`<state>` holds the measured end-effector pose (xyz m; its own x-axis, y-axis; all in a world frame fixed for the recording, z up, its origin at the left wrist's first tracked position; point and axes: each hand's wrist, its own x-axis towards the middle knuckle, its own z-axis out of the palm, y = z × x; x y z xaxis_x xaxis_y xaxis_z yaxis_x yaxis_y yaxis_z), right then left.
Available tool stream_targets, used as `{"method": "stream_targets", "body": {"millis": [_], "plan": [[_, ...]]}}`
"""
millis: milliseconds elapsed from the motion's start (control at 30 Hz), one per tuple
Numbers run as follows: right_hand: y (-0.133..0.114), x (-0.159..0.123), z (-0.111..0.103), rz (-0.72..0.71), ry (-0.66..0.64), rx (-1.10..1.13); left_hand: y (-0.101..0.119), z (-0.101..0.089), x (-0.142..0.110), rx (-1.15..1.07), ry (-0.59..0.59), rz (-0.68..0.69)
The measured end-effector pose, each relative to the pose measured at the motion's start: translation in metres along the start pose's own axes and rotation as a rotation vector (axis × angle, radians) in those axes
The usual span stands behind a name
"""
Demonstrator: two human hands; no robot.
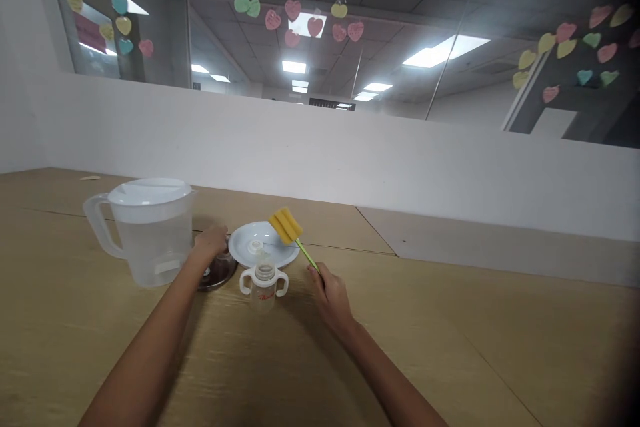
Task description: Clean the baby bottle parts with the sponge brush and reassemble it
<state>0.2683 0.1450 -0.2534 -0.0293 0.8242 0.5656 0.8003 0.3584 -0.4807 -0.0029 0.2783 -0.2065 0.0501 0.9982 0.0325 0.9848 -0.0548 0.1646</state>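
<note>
My right hand [331, 297] is closed around the thin green handle of a bottle brush [285, 225], whose yellow sponge head points up and to the left. In front of the plate stands a clear baby bottle [263, 290] with two white side handles, red lettering and an open top. My left hand [212, 242] reaches over a round dark brown dish [220, 273], fingers curled; whatever they grip is hidden. Just behind the bottle, a white plate [237, 245] carries a small white ring-shaped part [256, 247], perhaps with a clear piece beside it.
Left of my left arm stands a large translucent pitcher [157, 240] with a white lid and a side handle. A small flat piece [90, 178] lies at the far left of the wooden table [425, 340]. Behind rises a white wall [320, 153] below a window with heart-shaped notes.
</note>
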Motion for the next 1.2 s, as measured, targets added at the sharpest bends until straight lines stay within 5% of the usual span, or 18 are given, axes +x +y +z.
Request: {"method": "stream_targets", "body": {"millis": [133,333,533,700,933,1133,1200], "plan": [[0.001,0.000,0.000,0.005,-0.003,-0.021,0.008,-0.010,-0.005,-0.005,0.087,0.041],[0.003,0.001,0.002,-0.002,0.002,-0.053,0.037,-0.017,-0.008,-0.027,0.234,0.332],[0.005,0.001,0.002,-0.013,-0.004,-0.084,0.054,0.018,-0.005,0.024,0.040,0.349],[0.005,0.001,0.002,-0.034,-0.013,-0.103,0.056,0.023,-0.006,0.029,0.002,0.290],[0.008,0.002,0.004,0.028,-0.038,-0.132,0.051,-0.010,-0.009,-0.124,0.147,0.270],[0.008,0.001,0.007,0.062,-0.092,-0.106,0.054,-0.039,-0.022,-0.791,0.118,0.481],[0.008,0.001,0.008,0.062,-0.099,-0.101,0.057,-0.042,-0.026,-0.831,0.142,0.507]]}}
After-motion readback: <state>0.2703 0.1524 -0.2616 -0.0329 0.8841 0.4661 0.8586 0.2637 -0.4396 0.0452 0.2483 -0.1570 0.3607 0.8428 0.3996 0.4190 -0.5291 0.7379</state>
